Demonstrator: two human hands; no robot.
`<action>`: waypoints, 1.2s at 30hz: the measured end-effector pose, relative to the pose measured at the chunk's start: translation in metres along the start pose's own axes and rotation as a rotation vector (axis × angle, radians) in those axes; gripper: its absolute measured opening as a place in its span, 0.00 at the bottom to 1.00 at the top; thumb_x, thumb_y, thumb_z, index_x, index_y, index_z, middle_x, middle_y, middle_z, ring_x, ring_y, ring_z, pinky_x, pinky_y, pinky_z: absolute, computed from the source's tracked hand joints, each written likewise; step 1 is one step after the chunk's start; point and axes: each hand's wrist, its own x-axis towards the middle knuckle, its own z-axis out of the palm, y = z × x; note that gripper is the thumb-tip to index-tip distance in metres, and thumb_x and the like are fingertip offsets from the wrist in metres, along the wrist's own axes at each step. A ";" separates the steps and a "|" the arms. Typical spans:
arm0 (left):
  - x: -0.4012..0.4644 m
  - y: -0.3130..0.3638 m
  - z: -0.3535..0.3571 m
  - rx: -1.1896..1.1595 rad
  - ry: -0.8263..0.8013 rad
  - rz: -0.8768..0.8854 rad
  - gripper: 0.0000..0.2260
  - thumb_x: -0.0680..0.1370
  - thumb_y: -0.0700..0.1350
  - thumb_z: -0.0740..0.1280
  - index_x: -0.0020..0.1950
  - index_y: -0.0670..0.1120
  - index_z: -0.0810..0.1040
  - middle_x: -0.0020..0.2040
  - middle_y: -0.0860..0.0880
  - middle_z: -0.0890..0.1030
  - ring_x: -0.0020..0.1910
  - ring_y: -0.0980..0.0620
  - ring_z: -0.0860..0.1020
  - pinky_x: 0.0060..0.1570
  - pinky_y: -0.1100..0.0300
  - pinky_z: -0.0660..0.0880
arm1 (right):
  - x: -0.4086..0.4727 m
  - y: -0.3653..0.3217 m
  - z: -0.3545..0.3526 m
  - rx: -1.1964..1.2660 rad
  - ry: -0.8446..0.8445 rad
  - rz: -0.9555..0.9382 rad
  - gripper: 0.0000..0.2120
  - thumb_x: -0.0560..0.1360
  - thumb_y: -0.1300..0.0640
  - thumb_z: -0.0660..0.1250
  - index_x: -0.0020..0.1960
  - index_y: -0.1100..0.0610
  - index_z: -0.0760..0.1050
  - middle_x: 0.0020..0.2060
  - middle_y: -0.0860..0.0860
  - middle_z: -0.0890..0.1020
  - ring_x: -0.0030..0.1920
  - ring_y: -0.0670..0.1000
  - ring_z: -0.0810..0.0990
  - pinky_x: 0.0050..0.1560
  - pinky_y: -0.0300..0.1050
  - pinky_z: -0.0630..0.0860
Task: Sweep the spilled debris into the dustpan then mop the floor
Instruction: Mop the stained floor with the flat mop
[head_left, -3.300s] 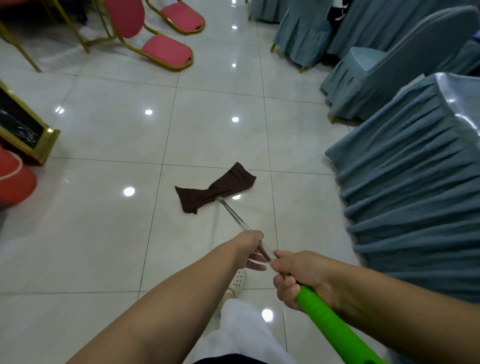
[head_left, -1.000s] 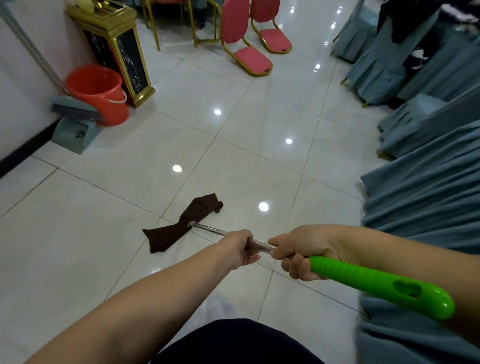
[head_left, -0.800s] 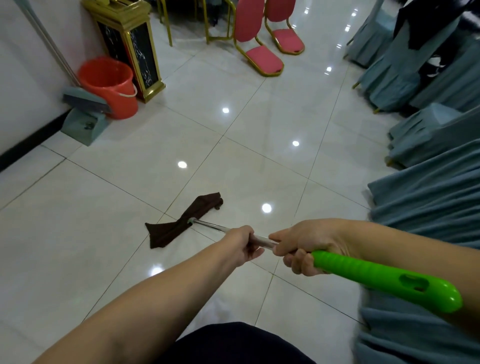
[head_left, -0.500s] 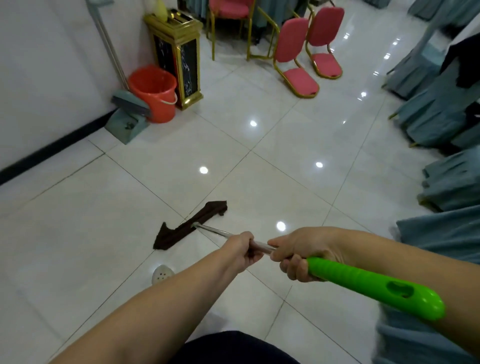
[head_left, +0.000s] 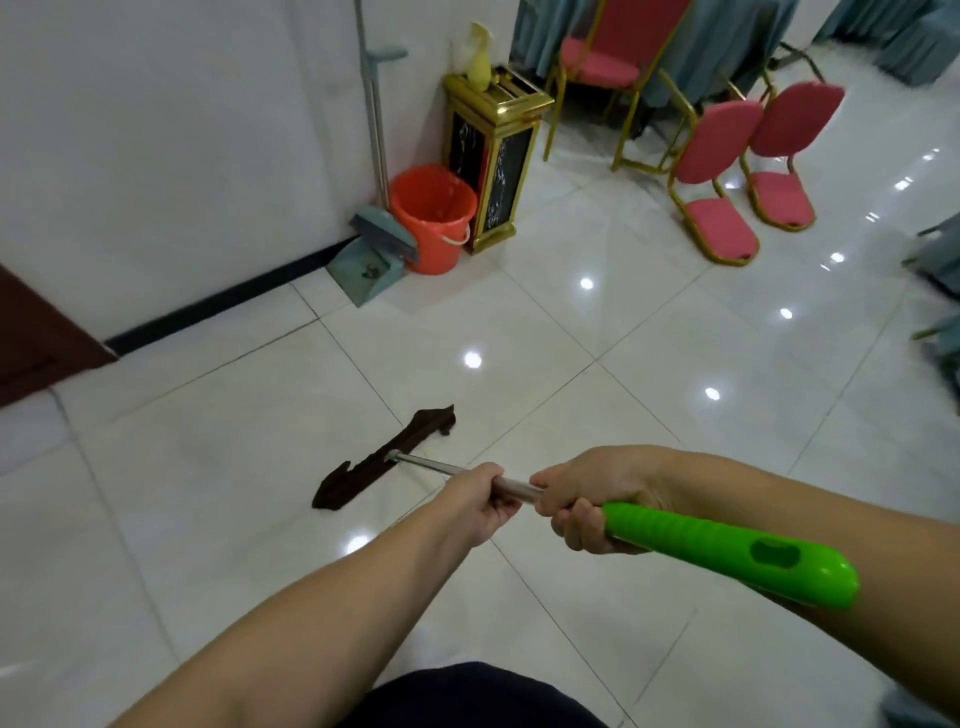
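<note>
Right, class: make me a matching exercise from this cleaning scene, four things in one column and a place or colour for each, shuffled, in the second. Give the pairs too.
Things:
1. mop head
2. bucket
3. dustpan
4. mop grip

Descriptions:
A. bright green, behind the right hand
B. orange, beside the gold cabinet
C. dark brown, flat on the tiles
D. pale teal, on the floor against the wall

Pairs: 1-C, 2-B, 3-D, 4-A

Glossy tiled floor (head_left: 649, 332) – shiny metal mop shaft (head_left: 441, 469), smooth green plastic grip (head_left: 727, 551), dark cloth head (head_left: 379, 462).
</note>
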 end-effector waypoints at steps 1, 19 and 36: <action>0.001 0.016 -0.005 -0.018 -0.003 0.006 0.11 0.80 0.36 0.57 0.37 0.39 0.65 0.32 0.44 0.65 0.29 0.50 0.67 0.30 0.56 0.75 | 0.003 -0.016 0.007 -0.005 -0.006 0.000 0.17 0.78 0.67 0.57 0.61 0.49 0.70 0.24 0.51 0.68 0.17 0.44 0.65 0.15 0.30 0.64; 0.030 0.230 -0.085 -0.420 0.049 0.121 0.12 0.83 0.42 0.54 0.46 0.34 0.69 0.44 0.38 0.73 0.41 0.46 0.75 0.44 0.58 0.79 | 0.073 -0.226 0.117 -0.249 -0.076 -0.020 0.15 0.79 0.67 0.54 0.55 0.50 0.71 0.28 0.51 0.65 0.15 0.43 0.63 0.14 0.28 0.62; 0.072 0.464 -0.090 -0.655 0.175 0.185 0.09 0.82 0.35 0.53 0.44 0.35 0.68 0.42 0.38 0.70 0.37 0.46 0.73 0.38 0.56 0.77 | 0.145 -0.466 0.148 -0.147 -0.196 0.064 0.12 0.77 0.66 0.60 0.56 0.54 0.74 0.24 0.51 0.69 0.15 0.45 0.66 0.14 0.31 0.64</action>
